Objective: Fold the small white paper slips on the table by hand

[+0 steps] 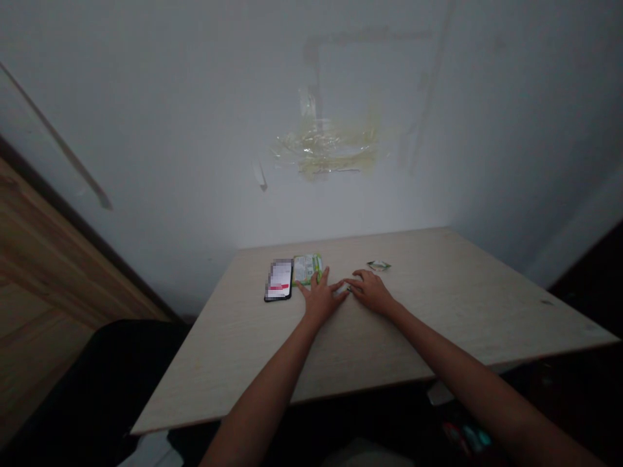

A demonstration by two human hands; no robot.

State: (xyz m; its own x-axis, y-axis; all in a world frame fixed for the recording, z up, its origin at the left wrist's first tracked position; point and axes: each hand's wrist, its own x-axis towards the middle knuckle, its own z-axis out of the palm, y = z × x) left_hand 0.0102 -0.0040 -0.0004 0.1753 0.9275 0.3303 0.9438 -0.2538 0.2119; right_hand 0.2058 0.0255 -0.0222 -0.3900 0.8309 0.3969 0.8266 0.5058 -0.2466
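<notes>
On the wooden table, my left hand (320, 301) lies with several fingers spread, some over the edge of a green-and-white printed packet (306, 268). Its forefinger and thumb reach toward a small pale piece (344, 286) between the two hands, too small and dim to name. From the other side, my right hand (372, 292) has its fingers bent and its tips close together at that piece. Left of the packet lies a phone (279, 281) with a lit screen, partly blurred. Beyond my right hand sits a small green-and-white wrapper (378, 265).
A pale wall (204, 130) rises behind the table (233, 363), with clear tape (335, 152) stuck on it. Wooden boards (43, 272) and a dark chair-like shape (111, 389) stand at the left. Dim items show below the table's front edge.
</notes>
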